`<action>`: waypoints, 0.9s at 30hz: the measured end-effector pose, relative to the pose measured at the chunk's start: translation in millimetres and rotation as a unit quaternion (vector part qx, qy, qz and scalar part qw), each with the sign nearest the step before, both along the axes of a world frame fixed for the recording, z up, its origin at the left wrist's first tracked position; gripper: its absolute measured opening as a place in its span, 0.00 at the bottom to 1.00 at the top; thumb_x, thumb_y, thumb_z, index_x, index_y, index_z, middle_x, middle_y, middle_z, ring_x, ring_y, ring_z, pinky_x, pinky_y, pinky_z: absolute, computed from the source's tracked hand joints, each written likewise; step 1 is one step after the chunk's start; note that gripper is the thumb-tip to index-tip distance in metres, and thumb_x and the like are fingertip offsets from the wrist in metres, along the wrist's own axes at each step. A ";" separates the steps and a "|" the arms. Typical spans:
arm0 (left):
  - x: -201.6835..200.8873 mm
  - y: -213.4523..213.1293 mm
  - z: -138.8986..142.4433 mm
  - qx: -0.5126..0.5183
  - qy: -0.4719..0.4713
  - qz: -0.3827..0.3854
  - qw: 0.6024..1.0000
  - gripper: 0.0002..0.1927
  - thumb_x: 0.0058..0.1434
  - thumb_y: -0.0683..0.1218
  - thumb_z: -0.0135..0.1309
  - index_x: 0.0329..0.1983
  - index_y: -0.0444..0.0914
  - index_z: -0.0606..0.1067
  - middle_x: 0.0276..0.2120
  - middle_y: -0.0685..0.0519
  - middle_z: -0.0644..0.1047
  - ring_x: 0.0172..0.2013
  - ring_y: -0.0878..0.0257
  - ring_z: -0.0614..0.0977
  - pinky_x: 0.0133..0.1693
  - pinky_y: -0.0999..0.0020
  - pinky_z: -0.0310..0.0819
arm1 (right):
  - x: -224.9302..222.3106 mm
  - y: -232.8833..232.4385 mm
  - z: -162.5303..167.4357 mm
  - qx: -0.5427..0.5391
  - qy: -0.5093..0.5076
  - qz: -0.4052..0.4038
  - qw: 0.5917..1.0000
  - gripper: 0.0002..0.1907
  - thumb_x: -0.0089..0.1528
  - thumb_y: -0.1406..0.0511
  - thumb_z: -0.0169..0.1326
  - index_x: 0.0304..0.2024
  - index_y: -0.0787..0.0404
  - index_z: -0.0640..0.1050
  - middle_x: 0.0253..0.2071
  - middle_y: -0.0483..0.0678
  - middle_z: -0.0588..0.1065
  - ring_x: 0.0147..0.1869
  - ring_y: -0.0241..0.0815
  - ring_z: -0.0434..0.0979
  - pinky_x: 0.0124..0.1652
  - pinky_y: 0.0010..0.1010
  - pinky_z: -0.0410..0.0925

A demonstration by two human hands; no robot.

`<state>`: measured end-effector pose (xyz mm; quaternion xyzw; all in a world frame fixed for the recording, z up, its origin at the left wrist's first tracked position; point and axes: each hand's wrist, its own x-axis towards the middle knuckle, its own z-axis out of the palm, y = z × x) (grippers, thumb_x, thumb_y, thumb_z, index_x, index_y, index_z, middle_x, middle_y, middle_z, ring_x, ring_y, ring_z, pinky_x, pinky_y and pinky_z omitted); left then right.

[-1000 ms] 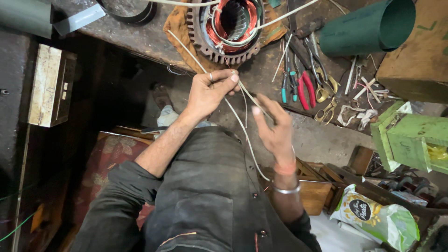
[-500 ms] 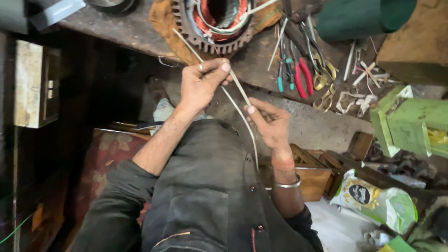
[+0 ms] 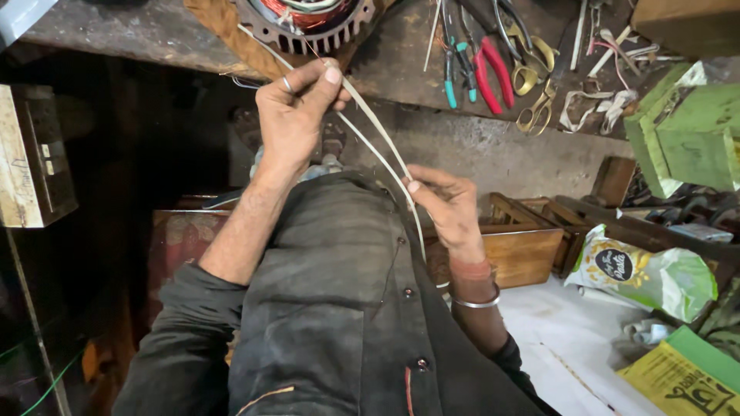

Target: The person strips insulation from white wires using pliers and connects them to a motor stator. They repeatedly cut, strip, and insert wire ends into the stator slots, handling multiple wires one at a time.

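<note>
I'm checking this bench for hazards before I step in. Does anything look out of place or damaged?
Nothing looks broken or spilled. The bench is cluttered: red-handled pliers, scissors and sleeve offcuts lie loose beside the motor stator. Both hands, left hand and right hand, hold white sleeving running from it.

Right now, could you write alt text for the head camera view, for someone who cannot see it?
Seen from above, a person's left hand and right hand pinch thin white sleeving strips that run up to a copper-wound motor stator on a grimy workbench. Pliers with red and teal handles and scissors lie to the right, beside a green box.
</note>
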<state>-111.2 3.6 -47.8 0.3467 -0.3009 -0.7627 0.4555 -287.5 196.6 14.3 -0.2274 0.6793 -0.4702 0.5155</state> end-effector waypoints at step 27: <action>15.5 -3.9 7.7 0.077 0.024 -0.030 0.996 0.19 0.71 0.50 0.52 0.51 0.29 0.79 0.38 0.50 0.83 0.36 0.65 0.85 0.40 0.71 0.82 | -2.7 12.9 -32.9 -0.023 0.063 -0.146 0.987 0.08 0.62 0.74 0.55 0.43 0.71 0.81 0.32 0.51 0.81 0.31 0.34 0.80 0.34 0.22 0.73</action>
